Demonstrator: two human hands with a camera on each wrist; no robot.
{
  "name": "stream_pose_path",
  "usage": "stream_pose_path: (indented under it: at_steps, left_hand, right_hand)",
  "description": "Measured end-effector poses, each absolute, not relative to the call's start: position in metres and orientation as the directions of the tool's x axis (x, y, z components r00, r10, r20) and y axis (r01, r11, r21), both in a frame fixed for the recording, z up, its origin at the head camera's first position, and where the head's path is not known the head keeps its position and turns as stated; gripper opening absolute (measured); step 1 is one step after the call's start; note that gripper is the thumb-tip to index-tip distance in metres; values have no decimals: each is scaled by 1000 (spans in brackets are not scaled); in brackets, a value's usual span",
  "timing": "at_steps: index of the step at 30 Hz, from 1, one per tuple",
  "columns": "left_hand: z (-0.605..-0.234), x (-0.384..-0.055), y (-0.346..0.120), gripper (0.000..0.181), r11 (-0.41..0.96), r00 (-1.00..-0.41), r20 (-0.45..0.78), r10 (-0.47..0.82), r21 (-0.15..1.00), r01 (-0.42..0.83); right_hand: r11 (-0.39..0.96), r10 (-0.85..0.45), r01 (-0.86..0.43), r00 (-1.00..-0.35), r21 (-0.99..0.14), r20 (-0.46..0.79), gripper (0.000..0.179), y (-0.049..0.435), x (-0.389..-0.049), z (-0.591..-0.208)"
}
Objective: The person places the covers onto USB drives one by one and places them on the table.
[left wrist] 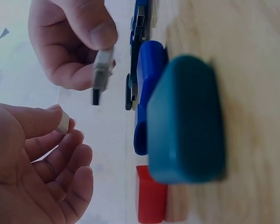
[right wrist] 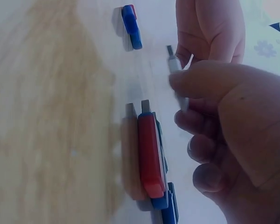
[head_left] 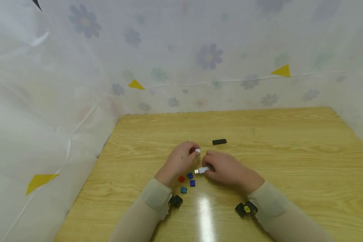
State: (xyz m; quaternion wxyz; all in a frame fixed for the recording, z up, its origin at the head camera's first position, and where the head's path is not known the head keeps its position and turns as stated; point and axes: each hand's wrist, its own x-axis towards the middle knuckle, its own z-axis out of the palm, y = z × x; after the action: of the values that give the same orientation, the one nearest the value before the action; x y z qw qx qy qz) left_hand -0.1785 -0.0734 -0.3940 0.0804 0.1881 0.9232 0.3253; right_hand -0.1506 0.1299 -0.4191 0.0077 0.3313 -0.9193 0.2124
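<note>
Above the yellow wood-grain worktop point(head_left: 275, 148) | with left grip point(head_left: 179, 158), pinches small white plastic piece point(head_left: 197, 151) | with right grip point(head_left: 226, 167), clamps white USB stick point(head_left: 203, 170) by its body | near left grip, small red piece point(head_left: 181, 179), teal piece point(head_left: 184, 190), two blue pieces point(head_left: 192, 183) | farther off, black oblong stick point(head_left: 219, 142)

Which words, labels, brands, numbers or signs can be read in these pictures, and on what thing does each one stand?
None can be read.
White USB stick: blurred in the wrist views, no readable marking.
White cap: no readable marking.
Black stick: too small to tell.
Yellow patch on the wrist device: too small.
</note>
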Motion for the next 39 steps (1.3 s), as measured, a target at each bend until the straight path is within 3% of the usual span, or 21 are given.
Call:
stream_pose_path:
  at_steps: [13, 26, 39]
  left_hand:
    - [-393, -179, -74, 23, 707, -914, -13, 405, 638, 304]
    - [-392, -176, -70, 13, 702, -898, -22, 440, 632, 329]
    - [-391, -172, -67, 8, 706, -891, -11, 454, 615, 352]
  right_hand:
    - [731, -404, -442, -894, -520, 192, 11, 147, -161, -414]
    - [713, -408, -479, -877, -512, 252, 9, 150, -163, -410]
    - [704, -433, -485, -872, -519, 228, 15, 150, -162, -411]
